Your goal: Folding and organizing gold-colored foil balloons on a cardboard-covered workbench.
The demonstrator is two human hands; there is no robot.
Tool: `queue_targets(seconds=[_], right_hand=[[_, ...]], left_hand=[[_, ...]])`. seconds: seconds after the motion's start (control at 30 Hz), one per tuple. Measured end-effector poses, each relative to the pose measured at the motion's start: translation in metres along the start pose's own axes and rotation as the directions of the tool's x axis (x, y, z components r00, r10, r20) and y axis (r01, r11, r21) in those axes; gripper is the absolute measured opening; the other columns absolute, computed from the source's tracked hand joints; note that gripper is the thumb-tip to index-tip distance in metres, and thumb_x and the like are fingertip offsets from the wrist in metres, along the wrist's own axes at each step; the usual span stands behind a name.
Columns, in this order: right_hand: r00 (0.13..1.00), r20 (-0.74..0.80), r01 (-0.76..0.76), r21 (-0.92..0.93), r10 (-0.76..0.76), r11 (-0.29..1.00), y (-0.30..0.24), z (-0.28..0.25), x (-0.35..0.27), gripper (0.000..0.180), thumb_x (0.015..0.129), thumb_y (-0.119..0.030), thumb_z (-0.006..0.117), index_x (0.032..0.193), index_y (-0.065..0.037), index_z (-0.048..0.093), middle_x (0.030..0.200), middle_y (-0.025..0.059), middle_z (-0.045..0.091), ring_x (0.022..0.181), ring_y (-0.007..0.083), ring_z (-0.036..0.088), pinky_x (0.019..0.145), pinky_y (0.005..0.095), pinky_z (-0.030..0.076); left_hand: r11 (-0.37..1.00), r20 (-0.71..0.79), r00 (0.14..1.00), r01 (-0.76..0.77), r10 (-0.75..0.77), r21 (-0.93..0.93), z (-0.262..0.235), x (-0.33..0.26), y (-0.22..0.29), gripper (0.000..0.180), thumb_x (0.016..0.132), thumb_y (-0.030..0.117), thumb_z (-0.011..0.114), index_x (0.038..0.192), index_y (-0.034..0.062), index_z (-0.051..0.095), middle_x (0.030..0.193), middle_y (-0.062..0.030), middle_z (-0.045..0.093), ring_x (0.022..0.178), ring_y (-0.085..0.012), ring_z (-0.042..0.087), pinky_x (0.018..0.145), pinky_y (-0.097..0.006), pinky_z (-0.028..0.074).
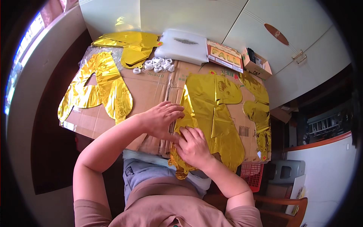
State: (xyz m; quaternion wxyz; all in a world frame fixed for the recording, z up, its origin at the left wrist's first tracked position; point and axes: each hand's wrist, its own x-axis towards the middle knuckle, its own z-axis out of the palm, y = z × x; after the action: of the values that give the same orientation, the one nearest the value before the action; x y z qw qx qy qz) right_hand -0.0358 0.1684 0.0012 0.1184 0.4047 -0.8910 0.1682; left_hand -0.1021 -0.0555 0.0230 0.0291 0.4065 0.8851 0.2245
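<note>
"Cardboard (151,89) shows bare beyond the left hand (160,119), its fingers bent, slightly parted. Where's the gold foil (198,94)?"

"Beneath the curled fingers of the right hand (194,147) — its near end overhangs the board's edge."

"Gripping?"

"I can't tell for either — some fingertips are hidden."

And it's daylight from the L, window (28,43) blown out bluish-wht! L foil (104,77) flaring w/ hard glints, mid foil (206,94) duller, softer sheen. Cabinets (181,17) pale & well lit; R shelf (323,126) v. dim, detail murky. Deep shadow under the cardboard (147,89)! Fisheye's bending straight edges, rim fading to blk.
</note>
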Motion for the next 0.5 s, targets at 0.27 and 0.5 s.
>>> queue_targets(seconds=[0.27, 0.5], right_hand=[[0.999, -0.003, 0.033, -0.024, -0.033, 0.999, -0.001, -0.002, 0.001, 0.038, 0.081, -0.020, 0.074, 0.115, -0.004, 0.067, 0.120, 0.0179, 0.062, 0.116, 0.0344, 0.057, 0.101, 0.0470, 0.043], [0.999, -0.029, 0.040, -0.027, -0.041, 0.999, -0.001, -0.004, 0.002, 0.032, 0.082, -0.017, 0.069, 0.111, -0.003, 0.067, 0.117, 0.0178, 0.063, 0.114, 0.0330, 0.058, 0.100, 0.0464, 0.043]], left_hand=[[0.987, -0.266, 0.964, 0.028, 0.016, 0.158, 0.024, 0.050, -0.033, 0.030, 0.086, 0.018, 0.064, 0.110, 0.0012, 0.066, 0.117, -0.0151, 0.065, 0.117, -0.0303, 0.061, 0.109, -0.044, 0.041], [0.924, -0.460, 0.881, 0.081, 0.108, 0.373, 0.040, 0.065, -0.049, 0.019, 0.087, 0.016, 0.063, 0.099, 0.0018, 0.064, 0.112, -0.0155, 0.065, 0.115, -0.0299, 0.062, 0.107, -0.046, 0.043]])
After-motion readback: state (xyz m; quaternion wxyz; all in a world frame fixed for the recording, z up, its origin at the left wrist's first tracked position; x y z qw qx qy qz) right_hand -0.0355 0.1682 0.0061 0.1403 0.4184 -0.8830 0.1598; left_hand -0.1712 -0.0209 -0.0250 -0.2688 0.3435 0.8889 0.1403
